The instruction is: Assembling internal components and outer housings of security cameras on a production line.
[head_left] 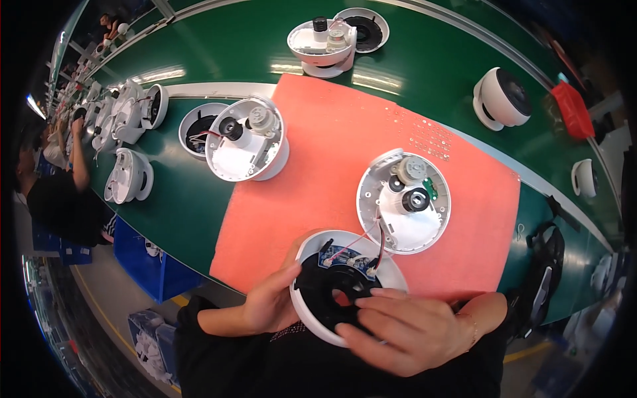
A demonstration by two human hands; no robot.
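At the mat's near edge, a round white cover (304,306) with a black inside is tilted toward me. My left hand (273,298) is closed around its left rim. My right hand (415,331) lies over its right side, fingertips bent onto the black inside near the centre hole, with a thumb or finger at the lower rim. A blue circuit board (346,259) sits along the cover's upper inner edge. Thin wires (380,249) run from it to an open white housing (405,229) on the mat, which bears a round motor (413,170) and black cylindrical parts.
The pink mat (318,132) holds small metal pieces (430,140) in rows. Another open housing (245,142) stands at its left edge. More units (322,40) stand beyond, with a closed white device (502,99) and red bin (572,109) at right. A co-worker (63,199) works at left.
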